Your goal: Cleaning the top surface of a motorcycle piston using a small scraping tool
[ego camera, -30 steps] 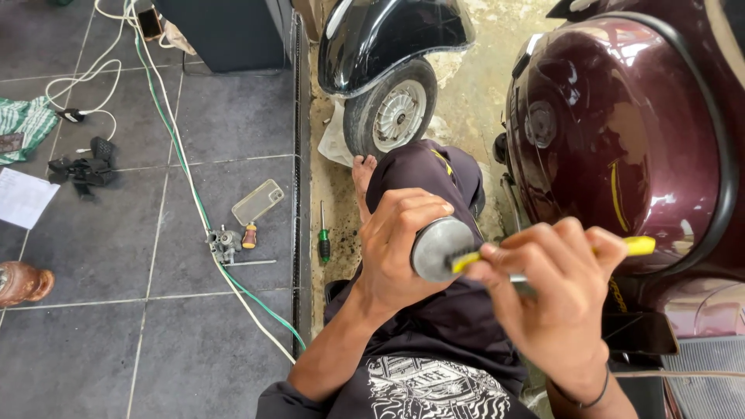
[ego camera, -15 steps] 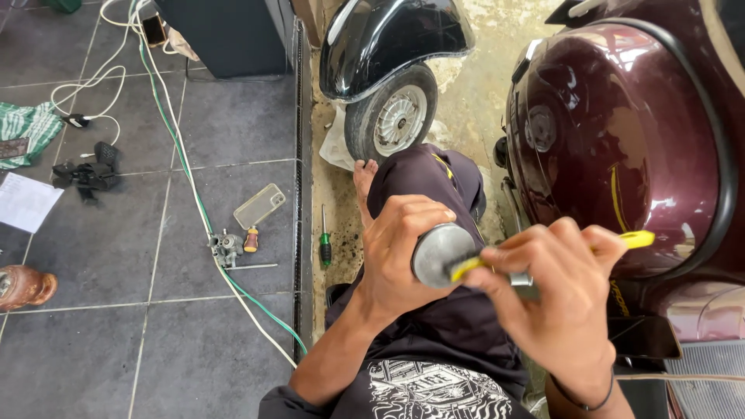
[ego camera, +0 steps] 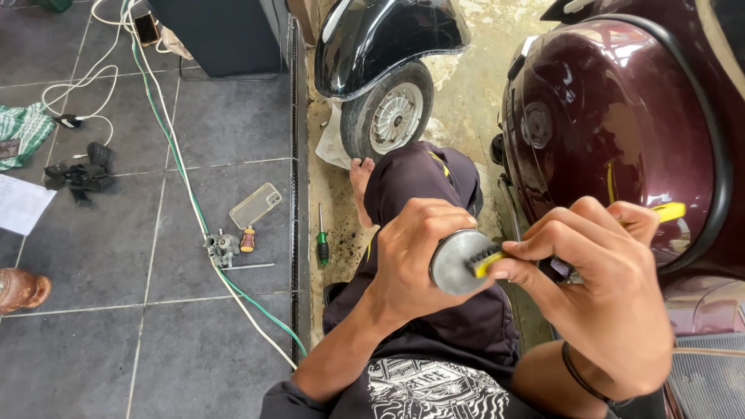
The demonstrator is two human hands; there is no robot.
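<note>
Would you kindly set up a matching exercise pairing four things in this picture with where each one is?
Things:
1. round metal part
2. yellow-handled brush
3. green-handled screwdriver
4. phone in a clear case

Places:
A. flat on the grey tiles
B. in the left hand
C. on the stained concrete by the bare foot
D. in the right hand

Pairs: 1-B, 2-D, 3-C, 4-A

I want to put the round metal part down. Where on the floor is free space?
Bare grey tiles lie at lower left, between the brown pot and the green hose. It is crowded around the phone, the small carburetor and the green screwdriver.
</note>
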